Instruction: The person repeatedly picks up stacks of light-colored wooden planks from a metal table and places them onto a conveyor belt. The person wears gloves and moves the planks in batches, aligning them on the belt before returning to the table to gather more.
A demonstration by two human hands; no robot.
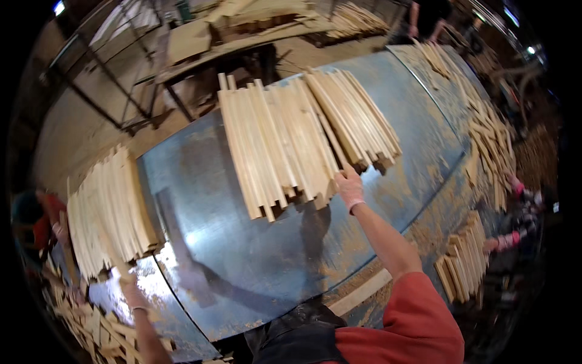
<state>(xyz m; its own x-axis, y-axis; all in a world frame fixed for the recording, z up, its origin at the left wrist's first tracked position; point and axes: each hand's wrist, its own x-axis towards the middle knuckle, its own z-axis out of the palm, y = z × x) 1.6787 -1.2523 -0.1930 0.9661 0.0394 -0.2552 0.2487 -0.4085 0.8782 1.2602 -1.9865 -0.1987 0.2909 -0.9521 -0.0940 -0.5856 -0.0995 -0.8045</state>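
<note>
My right hand [350, 189], in a pale glove, is closed round the near end of a wooden strip [330, 138]. That strip lies between two layers of pale strips on the metal table: a wider left stack [276, 139] and a smaller right stack [357, 118]. Out to the left, my left hand [133, 296], also gloved and slightly blurred, grips the near end of another wooden strip [114, 252]. This strip slants against a further stack of strips [109, 209] at the table's left end.
The blue-grey metal table [242, 261] carries sawdust on its right part. Loose offcuts [100, 333] lie at lower left, more scraps [488, 136] at far right. Co-workers stand at the left, far right and back. A wooden bench [242, 39] stands beyond the table.
</note>
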